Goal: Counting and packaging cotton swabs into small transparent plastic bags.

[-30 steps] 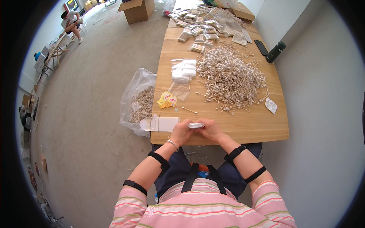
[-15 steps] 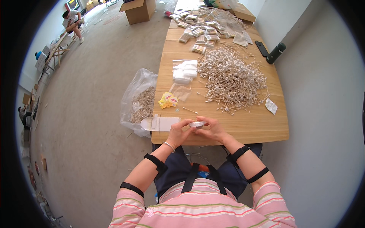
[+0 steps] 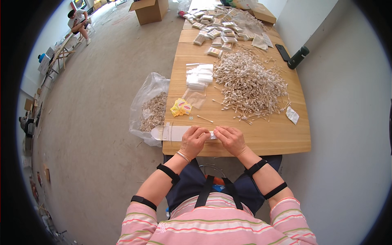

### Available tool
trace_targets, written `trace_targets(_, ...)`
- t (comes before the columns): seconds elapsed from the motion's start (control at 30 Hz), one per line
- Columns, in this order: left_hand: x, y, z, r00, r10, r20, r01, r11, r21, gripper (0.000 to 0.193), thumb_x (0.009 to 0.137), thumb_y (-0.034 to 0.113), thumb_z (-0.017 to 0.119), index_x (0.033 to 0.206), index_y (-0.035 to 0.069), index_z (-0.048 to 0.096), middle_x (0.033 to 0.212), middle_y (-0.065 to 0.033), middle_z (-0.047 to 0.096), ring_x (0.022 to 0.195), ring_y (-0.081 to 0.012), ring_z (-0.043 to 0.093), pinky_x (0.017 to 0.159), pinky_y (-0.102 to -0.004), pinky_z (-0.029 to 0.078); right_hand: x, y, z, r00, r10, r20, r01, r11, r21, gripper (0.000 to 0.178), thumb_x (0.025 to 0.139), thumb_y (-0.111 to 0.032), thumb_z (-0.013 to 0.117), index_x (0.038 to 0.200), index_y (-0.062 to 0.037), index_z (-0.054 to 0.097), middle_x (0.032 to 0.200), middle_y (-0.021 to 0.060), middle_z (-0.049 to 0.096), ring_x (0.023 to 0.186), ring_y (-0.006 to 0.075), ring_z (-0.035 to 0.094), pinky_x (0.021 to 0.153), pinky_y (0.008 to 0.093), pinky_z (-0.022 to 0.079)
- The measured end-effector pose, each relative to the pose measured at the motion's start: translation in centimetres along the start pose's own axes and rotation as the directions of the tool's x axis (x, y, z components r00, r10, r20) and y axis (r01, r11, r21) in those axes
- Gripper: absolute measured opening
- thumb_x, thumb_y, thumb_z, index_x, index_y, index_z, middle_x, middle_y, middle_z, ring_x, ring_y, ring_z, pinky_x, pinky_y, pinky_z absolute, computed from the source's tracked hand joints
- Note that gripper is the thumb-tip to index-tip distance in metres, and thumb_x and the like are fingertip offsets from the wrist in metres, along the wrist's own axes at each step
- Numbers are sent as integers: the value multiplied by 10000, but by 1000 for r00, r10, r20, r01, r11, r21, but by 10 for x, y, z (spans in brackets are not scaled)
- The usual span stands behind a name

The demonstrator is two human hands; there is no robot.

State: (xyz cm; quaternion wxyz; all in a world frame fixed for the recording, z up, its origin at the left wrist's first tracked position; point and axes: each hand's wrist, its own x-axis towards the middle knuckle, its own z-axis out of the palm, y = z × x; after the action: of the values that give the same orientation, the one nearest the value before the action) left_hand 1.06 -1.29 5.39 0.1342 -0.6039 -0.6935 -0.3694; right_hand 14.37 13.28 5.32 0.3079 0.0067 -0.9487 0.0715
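Observation:
At the table's near edge, my left hand [image 3: 194, 141] and my right hand [image 3: 231, 140] pinch a small clear-and-white plastic packet [image 3: 212, 135] from both sides. Fingers cover most of it, so its contents are hidden. Left of it lies a white card strip [image 3: 179, 133], partly under my left hand. A single cotton swab [image 3: 205, 119] rests just beyond my hands. Yellow printed cards [image 3: 181, 108] are fanned out to the left, with a stack of clear plastic bags [image 3: 199, 77] behind them. A big heap of loose cotton swabs [image 3: 250, 83] covers the table's middle right.
Many filled swab packets [image 3: 216, 34] are piled at the far end. A black phone [image 3: 281, 53] and dark bottle [image 3: 298, 57] stand by the right wall. Left of the table, a plastic sack [image 3: 139, 102] holds more swabs. A person [image 3: 79, 22] sits far left.
Both hands have turned over, backs now up, and press down nearer the tabletop. The packet, held up between the fingertips before, now lies lower and mostly covered.

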Motion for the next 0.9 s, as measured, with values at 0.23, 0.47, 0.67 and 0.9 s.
trace_targets(0.23,-5,4,-2,999,41,-21,-40,998,43,200,676,40,642,850,136,666,907,40,650,795,-156,586,727,-302,438,2,-6,-5,997,-79,11,79,991,-107,205,737,-125,594,925,-50,627,793,0,520,788,161,548,649,290,448)
trace_targets(0.47,-11,2,2,993,-106,43,111,988,-107,218,709,33,666,908,122,679,905,-1,649,818,-178,603,729,-317,458,2,-6,-5,994,-104,18,105,987,-120,184,741,-128,586,905,-46,608,762,14,498,753,168,532,663,294,440)
trace_targets(0.67,-11,6,4,874,-451,179,479,742,-470,251,720,4,733,962,29,670,922,-86,602,723,-145,612,640,-261,516,14,-9,-16,994,90,65,-100,980,169,122,733,-115,654,842,-76,614,832,54,555,847,233,543,740,334,466)
trace_targets(0.9,-9,-1,10,805,-526,274,584,624,-519,95,757,41,713,847,22,688,812,-63,618,647,-115,586,597,-238,481,8,-4,5,901,365,235,-434,752,497,94,739,-113,703,760,-51,634,836,77,598,861,259,535,762,347,461)
